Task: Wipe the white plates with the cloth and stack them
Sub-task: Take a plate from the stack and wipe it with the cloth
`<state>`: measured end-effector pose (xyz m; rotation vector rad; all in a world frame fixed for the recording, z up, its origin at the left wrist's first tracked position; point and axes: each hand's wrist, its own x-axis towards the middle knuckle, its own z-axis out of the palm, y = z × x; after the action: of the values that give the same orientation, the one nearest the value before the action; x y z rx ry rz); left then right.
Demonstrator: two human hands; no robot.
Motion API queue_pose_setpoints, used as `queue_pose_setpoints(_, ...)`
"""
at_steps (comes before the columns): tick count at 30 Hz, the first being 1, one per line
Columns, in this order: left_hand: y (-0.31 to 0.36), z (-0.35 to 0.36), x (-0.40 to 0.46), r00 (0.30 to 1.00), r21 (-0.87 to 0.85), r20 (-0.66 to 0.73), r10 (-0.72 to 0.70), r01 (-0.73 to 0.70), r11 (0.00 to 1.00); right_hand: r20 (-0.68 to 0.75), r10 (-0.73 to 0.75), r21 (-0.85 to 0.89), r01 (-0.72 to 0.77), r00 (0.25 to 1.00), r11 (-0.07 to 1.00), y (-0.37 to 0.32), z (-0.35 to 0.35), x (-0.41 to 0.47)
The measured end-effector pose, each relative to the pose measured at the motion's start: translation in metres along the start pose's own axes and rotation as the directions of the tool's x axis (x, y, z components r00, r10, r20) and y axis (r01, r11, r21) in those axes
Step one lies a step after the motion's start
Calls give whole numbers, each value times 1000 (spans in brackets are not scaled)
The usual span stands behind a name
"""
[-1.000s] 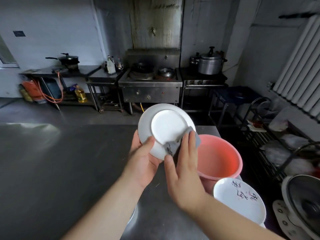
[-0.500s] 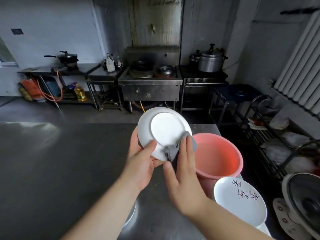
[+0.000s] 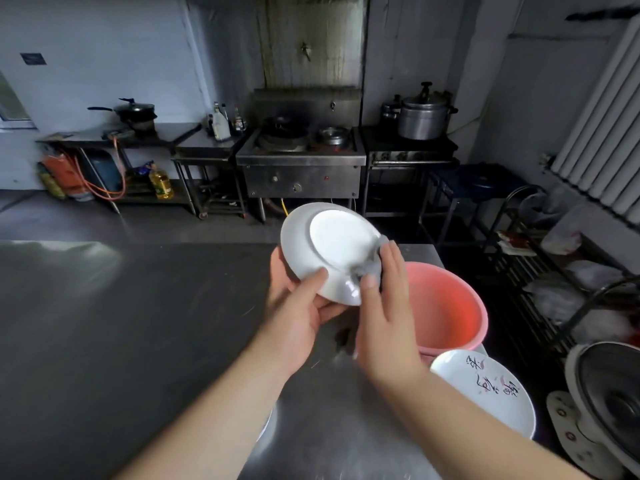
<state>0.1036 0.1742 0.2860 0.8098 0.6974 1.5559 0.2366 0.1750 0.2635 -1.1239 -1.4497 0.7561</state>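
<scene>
Steel covers the long grey desk [image 3: 104, 341] of a dim kitchen. Above it the left hand [image 3: 298, 306] grips a round white ceramic plate [image 3: 332, 251], underside up, thumb on its back. The right hand [image 3: 384, 306] pinches a small grey cloth [image 3: 375, 261] against the plate's rim. Judging by this, wiping is under way. A white plate with painted markings [image 3: 485, 389] waits beside the pink plastic basin [image 3: 446, 306], likely unwiped; another plate edge [image 3: 266, 427] peeks under the left forearm, perhaps the stack.
</scene>
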Motion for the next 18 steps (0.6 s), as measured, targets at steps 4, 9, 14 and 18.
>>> queue_pose_setpoints(4,21,-13,11,996,-84,29,-83,85,993,127,-111,40,107,986,994,-5,-28,41)
queue_pose_setpoints(9,-1,-4,0,1000,-82,-20,21,-23,996,198,-91,-131,118,976,984,7,1,4)
queue_pose_setpoints(14,-20,0,-7,991,-52,-113,70,-76,996,203,-3,-165,38,979,986,14,21,-17)
queue_pose_setpoints(18,-11,3,-1,999,-65,-27,18,-19,998,73,45,-76,-40,996,996,7,5,13)
